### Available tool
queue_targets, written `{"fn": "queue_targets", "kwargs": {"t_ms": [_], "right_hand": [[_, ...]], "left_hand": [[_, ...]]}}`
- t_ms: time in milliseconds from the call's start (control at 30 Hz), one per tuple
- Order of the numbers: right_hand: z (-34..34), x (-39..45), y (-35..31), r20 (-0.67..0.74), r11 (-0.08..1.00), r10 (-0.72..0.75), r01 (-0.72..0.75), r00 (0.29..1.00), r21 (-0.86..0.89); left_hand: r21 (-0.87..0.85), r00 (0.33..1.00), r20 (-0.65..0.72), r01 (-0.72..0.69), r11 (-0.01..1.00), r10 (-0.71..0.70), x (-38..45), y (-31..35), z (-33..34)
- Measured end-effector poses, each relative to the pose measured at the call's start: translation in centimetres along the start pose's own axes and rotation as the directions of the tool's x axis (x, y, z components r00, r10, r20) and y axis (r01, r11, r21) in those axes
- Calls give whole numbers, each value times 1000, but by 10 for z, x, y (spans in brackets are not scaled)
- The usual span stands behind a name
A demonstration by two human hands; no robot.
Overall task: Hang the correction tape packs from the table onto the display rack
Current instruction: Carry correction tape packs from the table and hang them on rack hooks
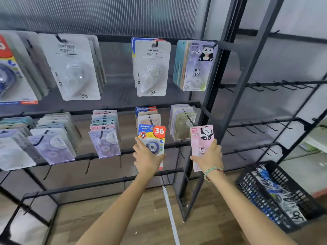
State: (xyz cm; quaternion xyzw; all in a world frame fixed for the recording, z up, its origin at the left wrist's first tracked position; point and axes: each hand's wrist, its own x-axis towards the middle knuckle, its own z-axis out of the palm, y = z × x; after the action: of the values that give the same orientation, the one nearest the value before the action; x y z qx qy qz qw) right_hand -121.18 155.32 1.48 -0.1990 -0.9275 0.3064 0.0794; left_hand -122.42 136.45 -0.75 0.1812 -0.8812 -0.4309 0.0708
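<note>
My left hand (146,159) grips a blue-and-yellow correction tape pack (153,137) marked 36, held upright just below a stack of packs on a middle-row hook (148,115). My right hand (209,158) grips a pink panda correction tape pack (200,138), raised in front of the beige stack (183,121) on the rightmost middle hook. Both packs are close to the black display rack (212,106); whether either is on a hook cannot be seen.
White and panda packs hang on the top row (152,68). Purple packs fill middle hooks at left (104,138). Bare hooks stick out on lower rails and on the right-hand rack (265,126). A black basket (276,195) with packs sits low on the right.
</note>
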Motion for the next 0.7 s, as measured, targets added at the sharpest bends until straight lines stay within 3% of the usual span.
{"fn": "queue_targets", "kwargs": {"t_ms": [533,700], "right_hand": [[17,37,-4,107,994,-101,104,989,-25],[20,43,-6,129,994,-105,104,986,14]], "left_hand": [[126,996,-87,28,992,-17,-9,7,9],[158,998,-56,20,987,-11,-12,8,13]]}}
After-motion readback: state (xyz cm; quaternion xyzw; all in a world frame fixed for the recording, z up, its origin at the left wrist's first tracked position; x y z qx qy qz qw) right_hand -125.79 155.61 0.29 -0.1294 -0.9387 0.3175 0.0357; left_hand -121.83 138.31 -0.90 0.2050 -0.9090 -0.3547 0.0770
